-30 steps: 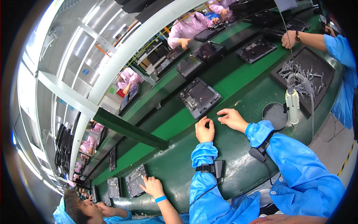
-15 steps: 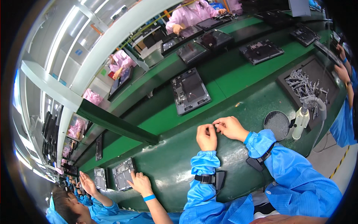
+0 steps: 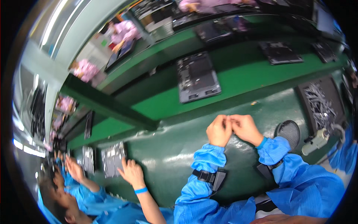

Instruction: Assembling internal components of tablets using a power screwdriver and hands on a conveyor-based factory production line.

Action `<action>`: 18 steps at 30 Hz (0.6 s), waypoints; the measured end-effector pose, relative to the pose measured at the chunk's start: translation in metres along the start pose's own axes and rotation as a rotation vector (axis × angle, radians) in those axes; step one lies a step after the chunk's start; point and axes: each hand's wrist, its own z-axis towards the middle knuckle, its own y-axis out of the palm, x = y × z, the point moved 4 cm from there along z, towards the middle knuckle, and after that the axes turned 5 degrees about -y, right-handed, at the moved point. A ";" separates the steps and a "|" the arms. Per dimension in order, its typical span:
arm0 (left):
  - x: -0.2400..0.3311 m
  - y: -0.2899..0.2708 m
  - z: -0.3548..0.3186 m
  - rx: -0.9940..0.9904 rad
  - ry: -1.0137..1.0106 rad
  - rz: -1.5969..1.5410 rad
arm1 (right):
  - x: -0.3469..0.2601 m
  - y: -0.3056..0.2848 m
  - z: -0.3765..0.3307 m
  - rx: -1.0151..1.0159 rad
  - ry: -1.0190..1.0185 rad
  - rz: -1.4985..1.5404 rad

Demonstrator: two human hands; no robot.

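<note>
My left hand point(image 3: 219, 131) and my right hand point(image 3: 246, 129) meet at the fingertips above the green bench point(image 3: 167, 158). Both are closed in a pinch, thumbs and forefingers together. Whatever may be between the fingers is hidden or too small to name. Beyond them, on the green conveyor belt point(image 3: 156, 99), lies an open dark device chassis point(image 3: 197, 76). A round black mesh dish point(image 3: 288, 133) is just right of my right sleeve.
A black tray of small grey metal parts point(image 3: 320, 104) stands at the right, with a pale handheld tool point(image 3: 315, 142) before it. A green post point(image 3: 108, 102) rises at the left. A co-worker's hand point(image 3: 133, 173) touches another open chassis point(image 3: 113, 159). More chassis point(image 3: 279, 52) lie farther off.
My view has swung, shifting the scene and blurring parts of it. My hands have drawn closer together, fingertips now meeting. The co-worker's hand stays by the chassis at left.
</note>
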 end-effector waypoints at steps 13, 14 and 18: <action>0.014 -0.005 0.004 -0.022 0.125 -0.089 | 0.011 -0.003 -0.002 0.036 0.018 0.083; 0.006 -0.008 0.003 -0.030 0.123 -0.101 | 0.003 0.003 0.000 0.008 0.041 0.049; 0.005 0.001 0.002 -0.097 0.039 -0.116 | -0.008 -0.013 0.002 0.035 0.004 -0.088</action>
